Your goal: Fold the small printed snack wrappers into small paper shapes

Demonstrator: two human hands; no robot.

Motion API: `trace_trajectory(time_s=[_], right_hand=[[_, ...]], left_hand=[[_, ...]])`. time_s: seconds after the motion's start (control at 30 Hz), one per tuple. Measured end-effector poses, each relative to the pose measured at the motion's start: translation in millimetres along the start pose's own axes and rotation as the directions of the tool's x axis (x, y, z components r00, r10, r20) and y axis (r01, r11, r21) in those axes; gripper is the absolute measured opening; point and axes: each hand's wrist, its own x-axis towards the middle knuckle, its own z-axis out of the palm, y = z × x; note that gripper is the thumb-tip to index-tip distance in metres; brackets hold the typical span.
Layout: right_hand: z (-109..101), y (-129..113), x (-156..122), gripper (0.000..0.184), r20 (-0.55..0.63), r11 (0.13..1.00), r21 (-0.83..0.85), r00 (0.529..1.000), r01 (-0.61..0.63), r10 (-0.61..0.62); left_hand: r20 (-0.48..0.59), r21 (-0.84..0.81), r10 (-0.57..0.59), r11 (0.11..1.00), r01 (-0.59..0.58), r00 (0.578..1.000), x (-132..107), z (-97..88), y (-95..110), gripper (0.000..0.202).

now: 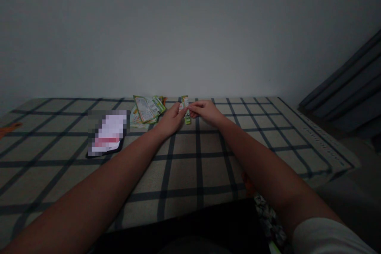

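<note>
A narrow green and white printed packet (pixel 187 118), perhaps folded, stands out between my two hands above the checked cloth. My left hand (pixel 172 120) is closed on it from the left, with the thumb across its face. From the right, my right hand (pixel 206 112) pinches its edge between thumb and fingertips. Some of the packet is covered by the fingers. Just left of my left hand lies a loose pile of flat green and white packets (pixel 145 108), overlapping one another.
A phone (pixel 108 133) with a lit, blurred-out screen lies left of the pile. The checked cloth (pixel 184 166) runs back to a plain wall (pixel 190 31). Dark curtain (pixel 345 71) hangs at the right. Something orange (pixel 8 130) shows at the far left edge.
</note>
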Motion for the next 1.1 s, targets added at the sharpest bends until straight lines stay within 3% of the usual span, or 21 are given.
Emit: trace_trajectory(time_s=[0.17, 0.33, 0.4, 0.57, 0.7, 0.93, 1.1], right_hand=[[-2.7, 1.9, 1.4, 0.025, -0.037, 0.999, -0.040, 0.999, 0.010, -0.012], [-6.1, 1.2, 1.9, 0.018, -0.107, 0.988, -0.149, 0.992, 0.045, -0.062], [-6.2, 0.6, 1.0, 0.019, -0.091, 0.986, -0.157, 0.993, 0.061, -0.076], [-5.0, 2.2, -0.3, 0.021, -0.021, 0.988, -0.145, 0.998, 0.055, -0.058], [-4.6, 4.9, 1.9, 0.022, -0.016, 0.989, -0.129, 0.997, 0.072, -0.075], [-6.4, 3.8, 3.3, 0.032, -0.034, 0.990, -0.116, 0.995, 0.085, -0.089], [-7.9, 1.0, 1.0, 0.032, -0.028, 0.977, -0.189, 0.994, 0.097, -0.104]], left_hand=[[0.035, -0.059, 0.014, 0.998, -0.012, 0.999, -1.3, -3.9, 4.4, 0.042], [0.056, -0.010, -0.021, 1.000, 0.022, 0.998, -2.7, -5.1, 8.9, 0.042], [0.067, -0.057, -0.066, 0.996, 0.069, 0.996, -3.7, -4.9, 10.0, 0.040], [0.212, -0.174, -0.195, 0.957, 0.233, 0.958, -7.2, -5.9, 14.7, 0.047], [0.207, -0.146, -0.137, 0.975, 0.169, 0.969, -8.0, -5.6, 18.8, 0.052], [0.014, 0.066, -0.041, 0.997, 0.040, 0.999, -5.2, -7.5, 17.6, 0.051], [0.038, 0.128, -0.014, 0.992, 0.009, 0.999, -6.1, -9.2, 15.7, 0.056]])
